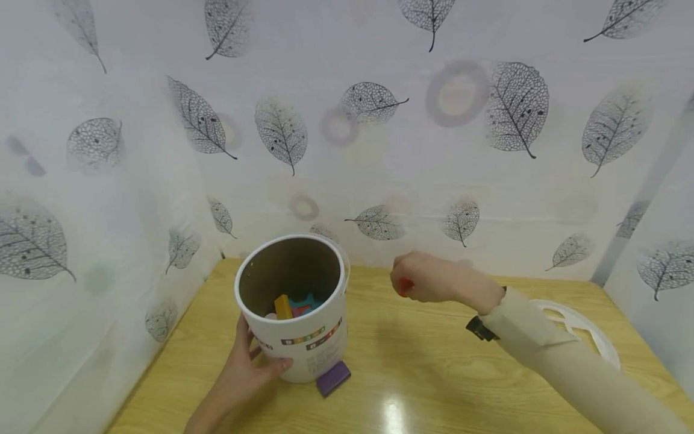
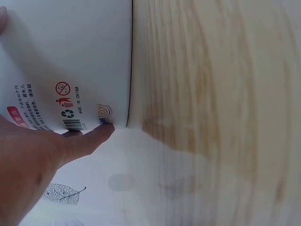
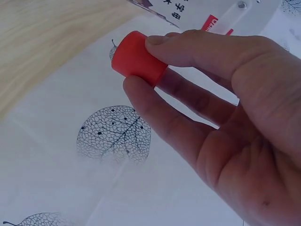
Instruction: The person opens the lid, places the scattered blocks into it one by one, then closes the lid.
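Note:
A tall white bucket (image 1: 325, 346) with printed labels stands on the wooden table, its mouth tilted toward the head camera. My left hand (image 1: 244, 367) grips its lower left side, thumb on the front and fingers round the wall. Inside lie several colored blocks, among them a yellow block (image 1: 282, 307) and a blue piece (image 1: 301, 302). To the right of the bucket, above the table, my right hand (image 1: 431, 278) pinches a red cylinder block (image 3: 138, 59) between thumb and fingers. In the head view most of that block is hidden by the hand.
A purple block (image 1: 333, 378) lies at the foot of the bucket, on its front right. Under the right forearm is a white ring-shaped lid (image 1: 604, 340) with cut-out openings. Leaf-patterned curtains (image 1: 379, 150) enclose the table at the back and sides.

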A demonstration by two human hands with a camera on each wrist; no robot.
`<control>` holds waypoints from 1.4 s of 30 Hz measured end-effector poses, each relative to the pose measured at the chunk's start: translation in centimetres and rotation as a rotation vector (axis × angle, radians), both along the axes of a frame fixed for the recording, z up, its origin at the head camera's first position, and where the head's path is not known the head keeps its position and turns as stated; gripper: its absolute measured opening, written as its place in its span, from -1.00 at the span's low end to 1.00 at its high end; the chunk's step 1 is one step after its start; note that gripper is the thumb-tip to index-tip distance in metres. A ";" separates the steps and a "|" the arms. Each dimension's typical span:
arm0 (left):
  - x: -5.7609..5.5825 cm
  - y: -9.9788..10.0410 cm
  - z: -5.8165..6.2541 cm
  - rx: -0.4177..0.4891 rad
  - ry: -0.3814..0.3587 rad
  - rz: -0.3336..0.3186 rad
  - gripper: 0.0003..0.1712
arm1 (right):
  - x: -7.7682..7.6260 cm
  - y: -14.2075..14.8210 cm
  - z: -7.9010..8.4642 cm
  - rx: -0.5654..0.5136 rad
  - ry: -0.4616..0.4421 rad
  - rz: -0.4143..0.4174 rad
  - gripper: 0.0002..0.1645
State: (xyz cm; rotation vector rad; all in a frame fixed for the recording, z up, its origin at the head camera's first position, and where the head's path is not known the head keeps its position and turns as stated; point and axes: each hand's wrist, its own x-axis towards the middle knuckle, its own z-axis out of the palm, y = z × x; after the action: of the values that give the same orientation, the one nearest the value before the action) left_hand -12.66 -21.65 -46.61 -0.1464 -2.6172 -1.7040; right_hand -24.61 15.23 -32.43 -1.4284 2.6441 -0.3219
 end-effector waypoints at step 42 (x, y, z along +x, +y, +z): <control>0.1 -0.2 -0.3 -0.004 0.011 -0.013 0.43 | 0.5 -13.8 8.4 -0.124 0.109 0.204 -0.91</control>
State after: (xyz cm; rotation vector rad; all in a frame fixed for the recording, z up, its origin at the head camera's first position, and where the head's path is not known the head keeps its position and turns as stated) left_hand -12.60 -21.85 -46.87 -0.1725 -2.6180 -1.6975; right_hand -24.08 1.39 -24.00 -1.7860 2.5700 -0.4019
